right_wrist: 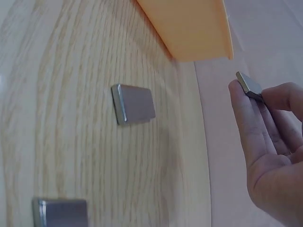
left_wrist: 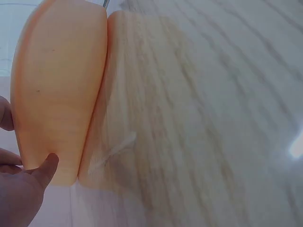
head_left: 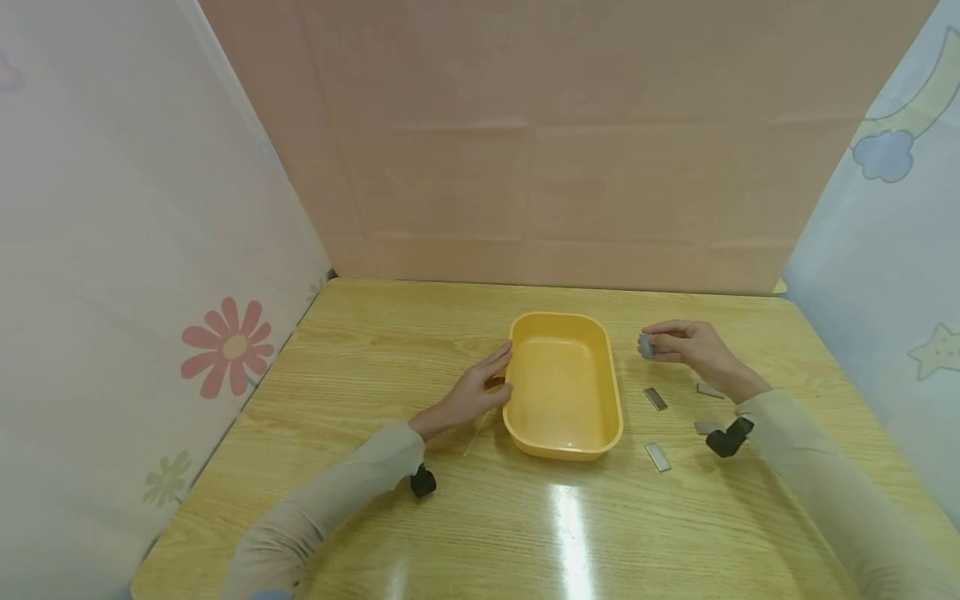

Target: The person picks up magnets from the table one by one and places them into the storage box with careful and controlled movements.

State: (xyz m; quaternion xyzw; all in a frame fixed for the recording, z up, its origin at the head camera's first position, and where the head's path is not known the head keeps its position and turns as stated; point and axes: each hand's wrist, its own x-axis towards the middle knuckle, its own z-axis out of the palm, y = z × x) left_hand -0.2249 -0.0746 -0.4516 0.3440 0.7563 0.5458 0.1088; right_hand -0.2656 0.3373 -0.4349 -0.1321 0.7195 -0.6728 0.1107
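A yellow plastic basin (head_left: 555,392) stands on the wooden table with bare inside floor. My left hand (head_left: 480,392) rests at its left rim, fingers fairly straight; in the left wrist view one fingertip (left_wrist: 52,161) touches the basin's outer wall (left_wrist: 61,85). To the right of the basin, my right hand (head_left: 693,346) pinches a small flat grey metal block (head_left: 647,345) between thumb and fingertips, raised above the table. That same block (right_wrist: 249,85) shows its thin edge in the right wrist view. Several similar metal blocks (head_left: 655,398) lie on the table below this hand.
Another metal block (head_left: 657,457) lies nearer the front, and one (head_left: 708,390) lies by the right wrist. The wooden table (head_left: 405,333) ends at a plain pinkish-brown backdrop (head_left: 525,167). Patterned white sheets (head_left: 150,167) flank both sides.
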